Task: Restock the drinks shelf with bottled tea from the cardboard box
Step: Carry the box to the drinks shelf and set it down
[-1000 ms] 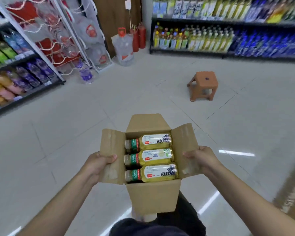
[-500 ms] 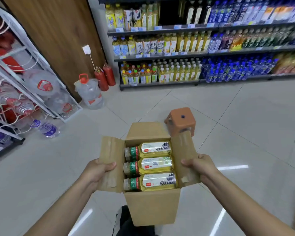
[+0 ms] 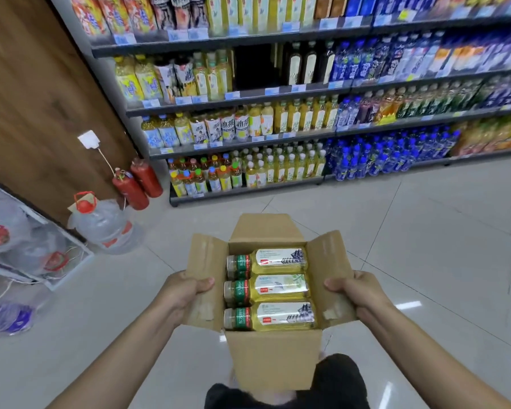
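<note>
Floor [image 3: 425, 246]: pale glossy tiles, light glare streaks at right.
Wood-grain wall panel [image 3: 36, 98] at left, white socket [image 3: 89, 140] mounted on it, thin cord [image 3: 106, 160] hanging from socket.
Two red fire extinguishers [image 3: 137, 184] at foot of panel, side by side, leaning.
Large clear water jug [image 3: 104, 228], red cap and handle, on floor just in front of extinguishers.
White wire rack [image 3: 56, 278] at far left, holding bagged water jugs [image 3: 12, 231].
Blue-labelled bottle [image 3: 6, 318] lying on floor near rack; blurred.

White-labelled shelf bottles [image 3: 228, 127] read "冰茶"; print on the boxed tea bottles [image 3: 281, 286] is too small to read.
</note>
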The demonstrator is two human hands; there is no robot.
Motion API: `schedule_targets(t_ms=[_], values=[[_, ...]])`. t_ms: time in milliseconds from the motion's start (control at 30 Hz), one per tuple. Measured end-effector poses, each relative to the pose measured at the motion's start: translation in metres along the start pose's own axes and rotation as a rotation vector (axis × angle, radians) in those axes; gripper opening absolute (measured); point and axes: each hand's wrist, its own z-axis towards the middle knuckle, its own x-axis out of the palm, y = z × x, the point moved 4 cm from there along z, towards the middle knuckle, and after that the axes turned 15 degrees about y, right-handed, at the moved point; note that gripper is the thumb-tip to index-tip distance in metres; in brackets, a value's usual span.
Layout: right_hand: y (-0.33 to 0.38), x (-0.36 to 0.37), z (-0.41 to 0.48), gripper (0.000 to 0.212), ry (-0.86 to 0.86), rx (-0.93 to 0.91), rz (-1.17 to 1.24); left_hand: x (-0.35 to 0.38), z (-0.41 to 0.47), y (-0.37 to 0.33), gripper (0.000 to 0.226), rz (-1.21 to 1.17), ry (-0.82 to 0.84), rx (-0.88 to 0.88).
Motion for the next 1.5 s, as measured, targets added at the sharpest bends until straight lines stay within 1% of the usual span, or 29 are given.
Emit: schedule_targets(t_ms=[200, 267, 333, 400, 500, 633, 733, 800, 900, 1033, 1133, 1200, 1267, 1367, 1500], values=[[0.113, -0.046, 0.132, 0.023, 0.096, -0.021, -0.01, 0.057, 0.102, -0.104, 0.032, 0.004, -0.074, 0.006], [0.153, -0.058, 0.171, 0.024, 0.121, -0.012, -0.04, 0.074, 0.13, -0.132, 0.032, -0.026, -0.125, 0.006], [0.191, -0.064, 0.205, 0.024, 0.164, 0.003, -0.059, 0.091, 0.159, -0.158, 0.029, -0.061, -0.14, 0.006], [0.228, -0.07, 0.237, 0.024, 0.153, 0.01, -0.094, 0.105, 0.189, -0.182, 0.027, -0.099, -0.155, -0.007], [0.275, -0.073, 0.285, 0.026, 0.115, 0.03, -0.152, 0.118, 0.237, -0.215, 0.032, -0.151, -0.16, -0.018], [0.316, -0.07, 0.356, 0.023, 0.029, 0.058, -0.199, 0.116, 0.321, -0.255, 0.03, -0.182, -0.126, -0.036], [0.323, -0.068, 0.419, 0.018, -0.055, 0.103, -0.197, 0.105, 0.393, -0.279, 0.024, -0.156, -0.07, -0.056], [0.324, -0.065, 0.464, 0.023, -0.098, 0.122, -0.194, 0.102, 0.438, -0.292, 0.021, -0.137, -0.044, -0.068], [0.325, -0.057, 0.529, 0.032, -0.119, 0.142, -0.194, 0.101, 0.498, -0.306, 0.019, -0.098, -0.069, -0.089], [0.32, -0.047, 0.618, 0.028, -0.09, 0.131, -0.247, 0.099, 0.576, -0.301, 0.017, -0.078, -0.146, -0.154], [0.306, -0.045, 0.697, 0.021, -0.027, 0.139, -0.294, 0.099, 0.635, -0.282, 0.016, -0.086, -0.203, -0.165], [0.29, -0.044, 0.742, 0.015, -0.016, 0.165, -0.324, 0.1, 0.673, -0.264, 0.016, -0.07, -0.236, -0.18], [0.273, -0.042, 0.791, 0.016, -0.005, 0.181, -0.315, 0.097, 0.716, -0.245, 0.015, -0.06, -0.272, -0.196], [0.242, -0.036, 0.86, 0.017, 0.015, 0.205, -0.323, 0.088, 0.783, -0.214, 0.011, -0.047, -0.273, -0.222], [0.198, -0.031, 0.934, 0.013, 0.012, 0.219, -0.329, 0.073, 0.854, -0.171, 0.008, -0.067, -0.28, -0.26]])
